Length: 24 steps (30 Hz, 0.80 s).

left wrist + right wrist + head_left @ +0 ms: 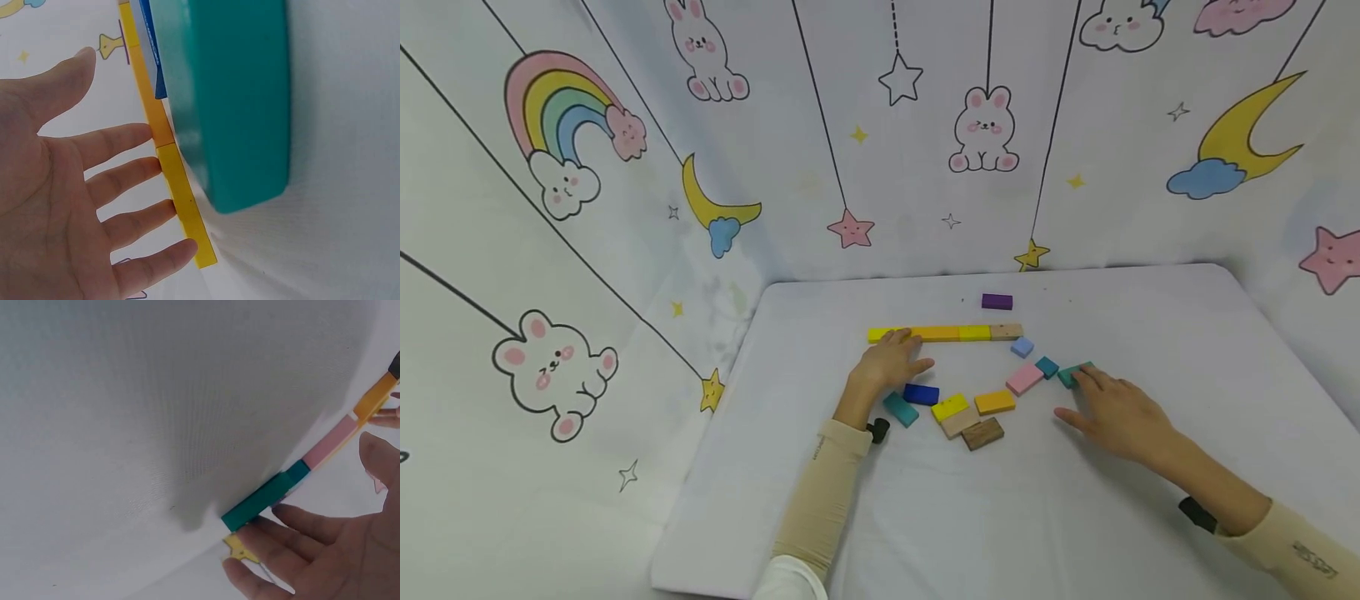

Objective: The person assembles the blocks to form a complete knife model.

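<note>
A straight row of blocks lies across the table: a yellow block (186, 206) at its left end, an orange block (940, 333), a shorter yellow block (975, 332) and a natural wood block (1006, 332). My left hand (891, 362) has its fingers spread, and the fingertips touch the row's left part. At the right, my right hand (1120, 412) rests its fingertips on a green block (256, 503), thumb held apart. Touching or nearly touching that block is a small teal block (1047, 367), with a pink block (1025, 379) beside it.
Behind the row lies a purple block (997, 302). Nearer are a light blue block (1022, 347), a dark blue block (921, 394), a teal-green block (901, 410), a yellow block (950, 407), an orange block (995, 402), a pale wood block (961, 422) and a brown block (982, 434).
</note>
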### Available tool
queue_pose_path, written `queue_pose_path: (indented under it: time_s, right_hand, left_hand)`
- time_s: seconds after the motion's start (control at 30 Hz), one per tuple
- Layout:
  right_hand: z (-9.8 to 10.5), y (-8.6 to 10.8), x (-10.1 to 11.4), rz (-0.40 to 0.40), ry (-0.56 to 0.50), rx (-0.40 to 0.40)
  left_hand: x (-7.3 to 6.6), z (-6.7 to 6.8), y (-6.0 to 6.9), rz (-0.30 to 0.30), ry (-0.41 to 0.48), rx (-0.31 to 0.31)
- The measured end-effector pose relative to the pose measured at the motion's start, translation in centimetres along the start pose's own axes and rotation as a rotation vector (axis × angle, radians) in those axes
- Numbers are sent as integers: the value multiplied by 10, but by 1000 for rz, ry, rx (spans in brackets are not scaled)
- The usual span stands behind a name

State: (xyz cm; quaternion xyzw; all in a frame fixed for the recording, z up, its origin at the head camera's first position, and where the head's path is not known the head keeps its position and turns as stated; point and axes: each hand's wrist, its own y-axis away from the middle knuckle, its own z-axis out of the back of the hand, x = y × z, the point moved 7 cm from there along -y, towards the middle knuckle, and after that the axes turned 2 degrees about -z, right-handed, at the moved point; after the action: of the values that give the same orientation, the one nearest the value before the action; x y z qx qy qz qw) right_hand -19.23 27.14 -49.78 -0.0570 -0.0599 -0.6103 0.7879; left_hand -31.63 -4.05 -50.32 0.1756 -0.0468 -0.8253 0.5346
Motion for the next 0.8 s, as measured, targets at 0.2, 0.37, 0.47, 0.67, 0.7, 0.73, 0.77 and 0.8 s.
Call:
queue_pose_path:
  time_s: [0.2, 0.37, 0.47, 0.67, 0.7, 0.73, 0.77, 0.8]
  right_hand:
    - [0, -5, -5, -10, -5, -12]
    - [1, -12, -7, -1, -1, -16]
    - [1, -18, -9, 12, 6, -10]
    - [4, -29, -17, 12, -2, 0]
    - [5, -30, -18, 10, -6, 0]
    - [5, -32, -18, 8, -7, 0]
    - [6, -33, -19, 5, -9, 1]
    - [6, -35, -20, 1, -7, 2]
  left_hand:
    - [1, 0, 0, 9, 3, -2]
    - [2, 0, 0, 13, 8, 0]
    - [3, 0, 1, 18, 13, 1]
    - [4, -4, -3, 35, 10, 20]
    - [4, -4, -3, 32, 8, 20]
    - [4, -4, -3, 27, 2, 18]
    - [3, -3, -3, 23, -3, 16]
    - [2, -2, -2, 16, -7, 7]
